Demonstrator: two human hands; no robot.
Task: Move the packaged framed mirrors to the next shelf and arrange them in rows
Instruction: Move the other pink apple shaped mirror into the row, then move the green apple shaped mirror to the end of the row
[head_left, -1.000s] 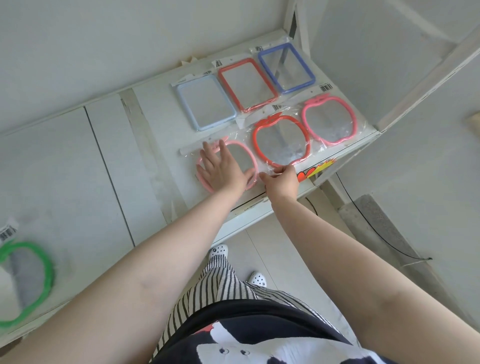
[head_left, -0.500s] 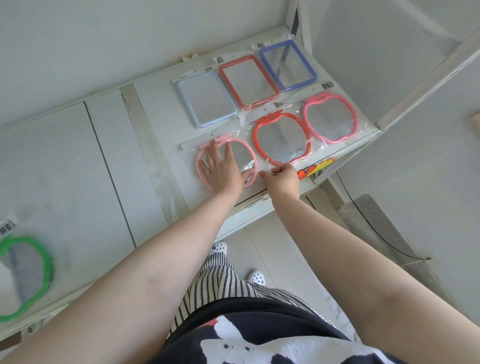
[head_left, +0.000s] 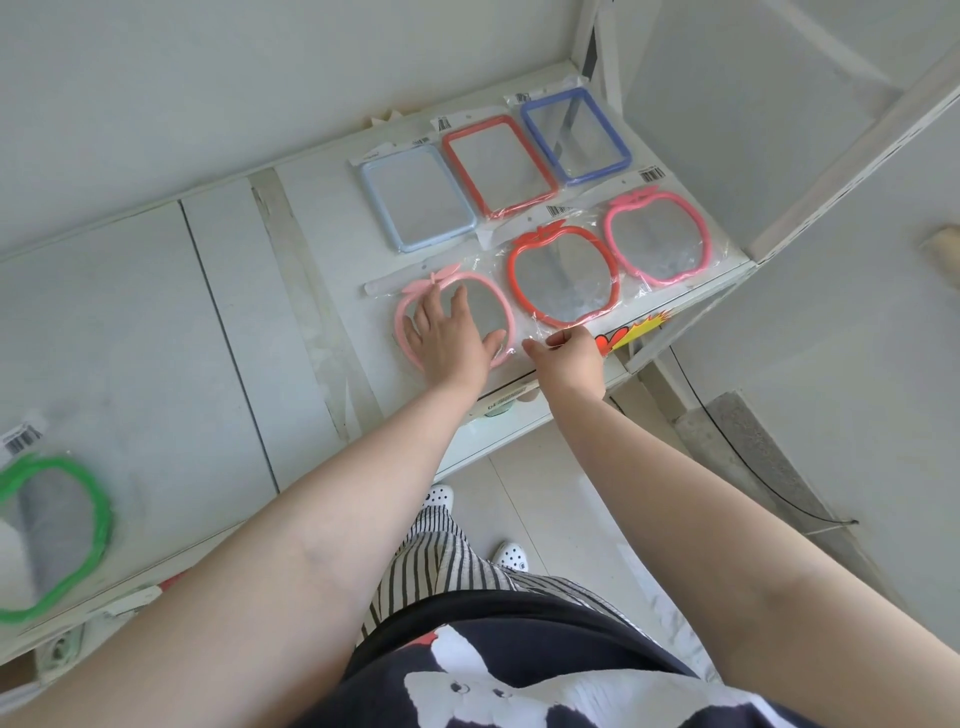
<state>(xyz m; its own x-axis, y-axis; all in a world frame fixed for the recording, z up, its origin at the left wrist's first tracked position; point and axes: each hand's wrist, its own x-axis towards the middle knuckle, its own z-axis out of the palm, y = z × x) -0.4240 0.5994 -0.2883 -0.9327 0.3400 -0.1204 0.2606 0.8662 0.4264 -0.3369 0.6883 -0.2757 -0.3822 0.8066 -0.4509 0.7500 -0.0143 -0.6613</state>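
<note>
Six packaged mirrors lie in two rows on the right white shelf (head_left: 332, 218). The back row holds a light blue rectangular mirror (head_left: 418, 197), a red rectangular one (head_left: 498, 165) and a dark blue one (head_left: 575, 136). In front lie a pale pink apple-shaped mirror (head_left: 496, 304), a red apple mirror (head_left: 562, 275) and a pink apple mirror (head_left: 656, 238). My left hand (head_left: 451, 338) rests flat on the pale pink apple mirror. My right hand (head_left: 567, 353) pinches the plastic wrapper at that mirror's lower right corner. A green apple-shaped mirror (head_left: 52, 535) lies on the left shelf.
The shelf's front edge carries a red and yellow sticker (head_left: 631, 332). A white upright post (head_left: 852, 130) frames the right end. Below are tiled floor, my striped trousers and white shoes (head_left: 439, 496). A black cable (head_left: 737, 441) runs along the floor at right.
My left hand has slid slightly on the pale pink apple mirror, and my right hand has shifted at the wrapper's corner. The mirror sits closer in line with the red apple mirror.
</note>
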